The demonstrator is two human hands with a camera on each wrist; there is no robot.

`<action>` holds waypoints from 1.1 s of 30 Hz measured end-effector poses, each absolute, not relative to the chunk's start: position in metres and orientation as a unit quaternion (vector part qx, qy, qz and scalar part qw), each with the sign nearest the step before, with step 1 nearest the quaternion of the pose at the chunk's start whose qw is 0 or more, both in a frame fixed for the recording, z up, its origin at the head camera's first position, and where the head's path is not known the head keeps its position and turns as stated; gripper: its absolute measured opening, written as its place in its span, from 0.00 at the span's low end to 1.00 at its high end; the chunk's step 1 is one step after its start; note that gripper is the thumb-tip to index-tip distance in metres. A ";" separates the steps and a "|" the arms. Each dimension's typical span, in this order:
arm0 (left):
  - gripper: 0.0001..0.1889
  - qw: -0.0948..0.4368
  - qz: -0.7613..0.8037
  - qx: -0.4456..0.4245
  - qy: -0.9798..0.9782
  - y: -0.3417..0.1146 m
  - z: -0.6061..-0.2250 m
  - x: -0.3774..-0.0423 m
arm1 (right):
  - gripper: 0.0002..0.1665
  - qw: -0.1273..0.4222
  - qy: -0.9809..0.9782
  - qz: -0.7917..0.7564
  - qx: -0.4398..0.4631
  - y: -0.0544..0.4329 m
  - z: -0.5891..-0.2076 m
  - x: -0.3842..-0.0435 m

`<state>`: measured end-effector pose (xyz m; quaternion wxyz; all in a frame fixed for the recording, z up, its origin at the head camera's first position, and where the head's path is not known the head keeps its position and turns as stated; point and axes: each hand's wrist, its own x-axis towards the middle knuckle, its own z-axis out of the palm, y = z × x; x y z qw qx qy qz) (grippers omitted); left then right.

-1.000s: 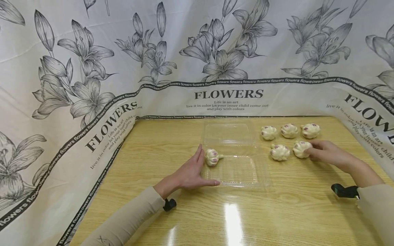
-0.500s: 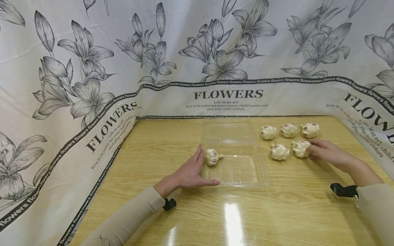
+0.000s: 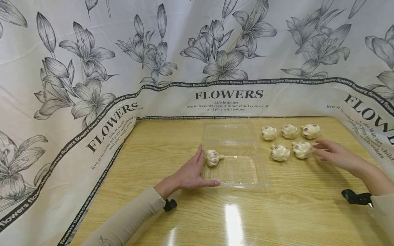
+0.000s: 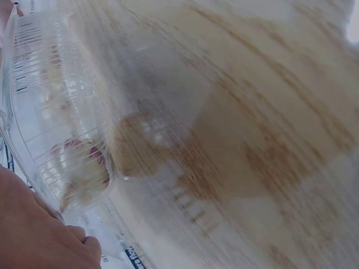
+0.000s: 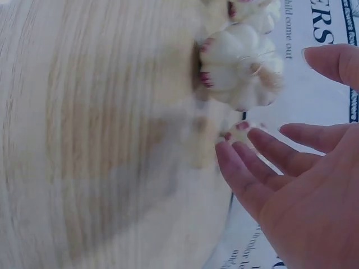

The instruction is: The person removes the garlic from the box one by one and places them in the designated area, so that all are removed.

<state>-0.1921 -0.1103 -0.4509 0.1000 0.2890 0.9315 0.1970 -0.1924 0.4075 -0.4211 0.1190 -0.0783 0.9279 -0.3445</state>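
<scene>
My left hand [image 3: 191, 172] rests against the left side of a clear plastic clamshell box [image 3: 261, 177], its fingers along the edge and its thumb by the front rim. The box lies unfolded with its lid [image 3: 227, 133] at the back. One garlic bulb [image 3: 212, 158], white with purple marks, sits at the left inside the base; in the left wrist view this bulb [image 4: 81, 171] shows through the plastic wall. Just right of another garlic bulb [image 3: 302, 150] is my right hand [image 3: 341, 157], fingers spread and holding nothing. The right wrist view shows a gap between fingers and bulb [image 5: 241, 67].
Further garlic bulbs stand on the wooden table [image 3: 147, 143]: one [image 3: 280, 152] in the front row, and three at the back, including a middle bulb [image 3: 289, 131]. A flower-printed cloth [image 3: 227, 102] borders the table at the back and sides.
My right hand has let go of the front-row garlic bulb and drawn back slightly to the right. That bulb stays beside its neighbour. My left hand and the box have not moved.
</scene>
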 end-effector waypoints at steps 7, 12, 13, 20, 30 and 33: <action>0.73 0.102 0.198 0.285 0.932 -0.110 -0.449 -0.192 | 0.45 0.098 0.942 -0.312 -0.082 0.396 -0.405 -0.184; 0.73 0.100 0.197 0.285 0.933 -0.110 -0.449 -0.192 | 0.43 0.067 0.940 -0.315 -0.115 0.375 -0.393 -0.179; 0.74 0.100 0.197 0.285 0.933 -0.110 -0.449 -0.192 | 0.41 0.055 0.939 -0.316 -0.123 0.370 -0.392 -0.178; 0.73 0.102 0.200 0.284 0.932 -0.109 -0.450 -0.191 | 0.39 0.016 0.934 -0.317 -0.161 0.337 -0.387 -0.171; 0.73 0.103 0.199 0.283 0.933 -0.109 -0.451 -0.192 | 0.35 -0.007 0.924 -0.314 -0.216 0.300 -0.385 -0.170; 0.73 0.104 0.198 0.284 0.933 -0.109 -0.451 -0.192 | 0.33 -0.008 0.924 -0.311 -0.223 0.290 -0.383 -0.169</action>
